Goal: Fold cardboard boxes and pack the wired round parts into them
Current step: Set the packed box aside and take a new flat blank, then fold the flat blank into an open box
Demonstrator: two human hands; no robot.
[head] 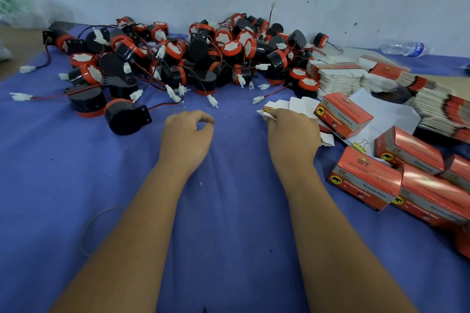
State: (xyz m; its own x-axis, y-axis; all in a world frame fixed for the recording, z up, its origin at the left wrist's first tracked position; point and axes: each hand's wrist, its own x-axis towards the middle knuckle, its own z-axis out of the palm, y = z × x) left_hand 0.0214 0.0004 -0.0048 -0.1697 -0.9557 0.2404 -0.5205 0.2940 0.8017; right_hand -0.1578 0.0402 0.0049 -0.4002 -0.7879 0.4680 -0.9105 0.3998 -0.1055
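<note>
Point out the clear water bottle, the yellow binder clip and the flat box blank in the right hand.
water bottle (403,48), head view, on the middle of its clear body.
binder clip (360,147), head view, on its yellow body.
flat box blank (300,106), head view, on its white flap above the right hand (292,134).

Between my arms the blue cloth (229,211) on the worktop lay bare, leaving open room toward me. Ahead, the heap of round parts (178,58) and their trailing wires barred the way to the wall. One black part (126,118) sat near my left hand (187,134). Folded boxes (366,180) and stacks of flat cardboard (340,77) crowded the space beside my right hand (292,134).
</note>
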